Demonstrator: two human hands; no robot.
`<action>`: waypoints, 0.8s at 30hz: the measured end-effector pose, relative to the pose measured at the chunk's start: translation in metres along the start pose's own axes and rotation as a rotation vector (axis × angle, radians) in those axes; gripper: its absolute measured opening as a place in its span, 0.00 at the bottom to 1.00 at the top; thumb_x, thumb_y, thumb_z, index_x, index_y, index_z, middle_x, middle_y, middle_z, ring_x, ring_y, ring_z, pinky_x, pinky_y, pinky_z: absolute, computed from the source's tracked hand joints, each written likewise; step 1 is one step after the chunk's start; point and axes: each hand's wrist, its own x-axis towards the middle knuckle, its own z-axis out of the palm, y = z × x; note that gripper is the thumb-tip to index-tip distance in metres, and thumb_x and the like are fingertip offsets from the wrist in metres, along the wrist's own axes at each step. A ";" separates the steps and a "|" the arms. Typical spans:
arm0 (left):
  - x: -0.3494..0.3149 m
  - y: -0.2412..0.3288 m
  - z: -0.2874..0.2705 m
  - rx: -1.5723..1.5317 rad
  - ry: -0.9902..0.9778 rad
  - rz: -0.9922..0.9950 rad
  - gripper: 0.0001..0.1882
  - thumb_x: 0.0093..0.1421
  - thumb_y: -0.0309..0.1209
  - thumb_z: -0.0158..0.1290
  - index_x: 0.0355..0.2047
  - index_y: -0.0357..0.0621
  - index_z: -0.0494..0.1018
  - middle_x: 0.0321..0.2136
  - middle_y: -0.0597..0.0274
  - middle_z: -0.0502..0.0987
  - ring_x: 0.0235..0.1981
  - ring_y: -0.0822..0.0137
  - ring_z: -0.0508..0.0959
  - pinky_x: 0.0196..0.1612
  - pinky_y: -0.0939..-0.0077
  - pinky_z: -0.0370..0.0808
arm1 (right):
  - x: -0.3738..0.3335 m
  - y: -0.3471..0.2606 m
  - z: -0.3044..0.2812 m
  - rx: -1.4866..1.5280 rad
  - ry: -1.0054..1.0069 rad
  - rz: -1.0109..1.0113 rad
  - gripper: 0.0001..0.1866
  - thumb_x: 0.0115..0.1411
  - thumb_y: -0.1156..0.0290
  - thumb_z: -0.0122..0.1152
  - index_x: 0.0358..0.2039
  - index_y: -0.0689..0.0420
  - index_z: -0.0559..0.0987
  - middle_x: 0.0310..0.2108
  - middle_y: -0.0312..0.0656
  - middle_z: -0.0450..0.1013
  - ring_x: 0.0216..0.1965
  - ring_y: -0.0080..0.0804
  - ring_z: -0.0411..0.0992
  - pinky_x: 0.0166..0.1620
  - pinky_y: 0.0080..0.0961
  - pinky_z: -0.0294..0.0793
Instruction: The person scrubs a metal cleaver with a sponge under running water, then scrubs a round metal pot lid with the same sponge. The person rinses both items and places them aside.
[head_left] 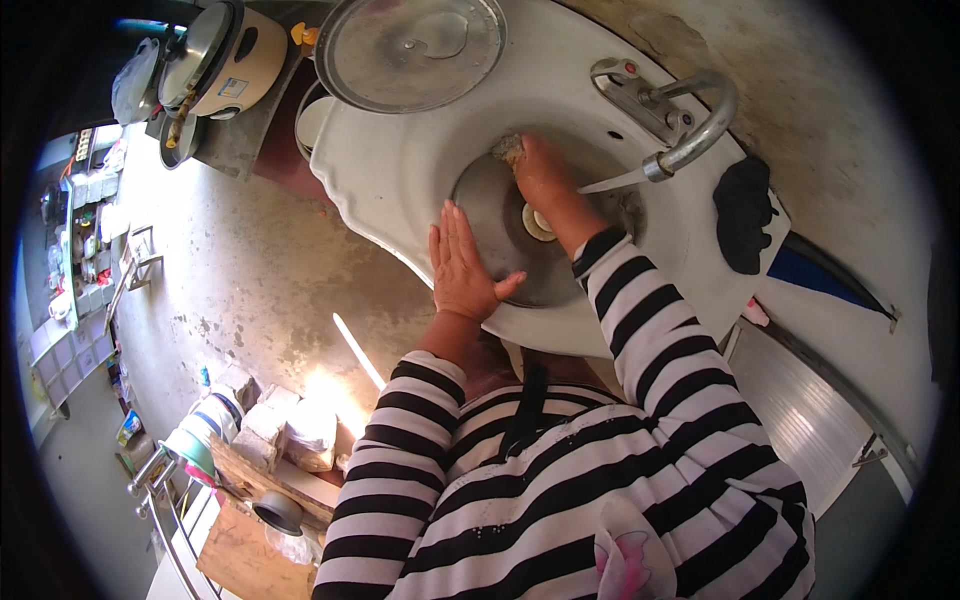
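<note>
Striped sleeves (560, 480), black and white, fill the lower edge of the head view, and both my forearms run up from them toward the white sink (400, 170) at about twelve o'clock. My left hand (462, 268) lies flat with its grip spread, fingers straight and close together, thumb out toward three o'clock, pressing on the rim of a round metal lid (495, 215) that sits in the basin with its pale knob (539, 223) near the middle. My right hand (545, 175) is at one o'clock from the left, grip pressed together over a tan scrubbing pad (511, 148), which it holds against the far part of the lid; only the pad's edge shows past my fingers. Water (612, 183) runs in a thin stream from the curved chrome tap (690, 130) at two o'clock and lands near my right wrist. As I judge it, the washing is midway: the lid is wet and being rubbed, I cannot tell how much of its face is clean, and rinsing and setting it aside are not yet done. A second, larger metal lid (410, 50) rests on the sink's ledge at eleven o'clock; whether it is washed I cannot tell. A dark cloth (745, 210) lies on the ledge at three o'clock, and a cream rice cooker (225, 60) stands well apart at ten o'clock.
</note>
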 end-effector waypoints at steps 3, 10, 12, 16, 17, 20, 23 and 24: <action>-0.002 0.001 -0.001 0.012 0.002 0.023 0.67 0.44 0.65 0.59 0.68 0.30 0.40 0.68 0.36 0.48 0.71 0.46 0.47 0.71 0.49 0.41 | 0.000 -0.004 0.015 -0.044 -0.122 -0.030 0.12 0.59 0.75 0.50 0.42 0.61 0.77 0.46 0.54 0.73 0.49 0.54 0.71 0.53 0.46 0.70; 0.001 0.004 -0.004 0.019 -0.019 -0.007 0.64 0.46 0.63 0.59 0.68 0.29 0.43 0.68 0.36 0.48 0.71 0.46 0.48 0.71 0.49 0.41 | -0.032 0.004 0.036 0.316 -0.162 -0.480 0.15 0.59 0.72 0.52 0.46 0.62 0.77 0.47 0.56 0.73 0.52 0.54 0.69 0.55 0.44 0.69; 0.003 0.007 -0.004 0.037 -0.054 -0.026 0.60 0.49 0.59 0.58 0.68 0.31 0.44 0.68 0.36 0.48 0.70 0.46 0.49 0.71 0.49 0.42 | 0.002 0.032 0.033 0.265 -0.066 -0.352 0.15 0.59 0.72 0.52 0.46 0.61 0.77 0.47 0.56 0.73 0.52 0.55 0.69 0.55 0.44 0.69; 0.005 0.010 -0.007 0.145 -0.089 -0.033 0.52 0.54 0.52 0.57 0.69 0.36 0.47 0.68 0.37 0.48 0.70 0.46 0.51 0.70 0.50 0.43 | -0.002 0.105 0.003 0.072 -0.138 0.085 0.19 0.63 0.64 0.52 0.49 0.63 0.74 0.47 0.59 0.74 0.50 0.56 0.71 0.51 0.41 0.71; 0.006 0.011 -0.007 0.161 -0.083 -0.023 0.51 0.54 0.51 0.57 0.69 0.37 0.48 0.68 0.37 0.47 0.70 0.46 0.51 0.70 0.50 0.43 | -0.024 0.118 -0.006 0.194 -0.093 0.136 0.18 0.62 0.68 0.52 0.50 0.62 0.74 0.49 0.58 0.72 0.51 0.56 0.70 0.53 0.43 0.69; 0.007 0.013 -0.007 0.101 -0.071 -0.050 0.48 0.55 0.49 0.58 0.69 0.40 0.50 0.68 0.37 0.48 0.70 0.47 0.51 0.70 0.50 0.44 | -0.095 0.131 -0.027 0.219 -0.070 0.326 0.18 0.60 0.73 0.53 0.51 0.59 0.74 0.52 0.55 0.70 0.55 0.55 0.67 0.57 0.44 0.66; 0.008 0.014 -0.007 0.072 -0.064 -0.057 0.49 0.54 0.51 0.59 0.68 0.41 0.51 0.68 0.37 0.47 0.69 0.45 0.52 0.70 0.49 0.43 | -0.112 0.106 -0.024 0.247 0.062 0.072 0.18 0.59 0.74 0.53 0.51 0.59 0.74 0.53 0.55 0.70 0.56 0.54 0.67 0.59 0.42 0.66; 0.008 0.014 -0.007 0.090 -0.050 -0.040 0.49 0.54 0.51 0.59 0.68 0.41 0.51 0.68 0.36 0.48 0.69 0.45 0.52 0.70 0.49 0.44 | -0.101 0.097 -0.020 0.321 0.018 0.017 0.19 0.58 0.75 0.54 0.51 0.59 0.74 0.53 0.54 0.70 0.56 0.54 0.67 0.59 0.42 0.66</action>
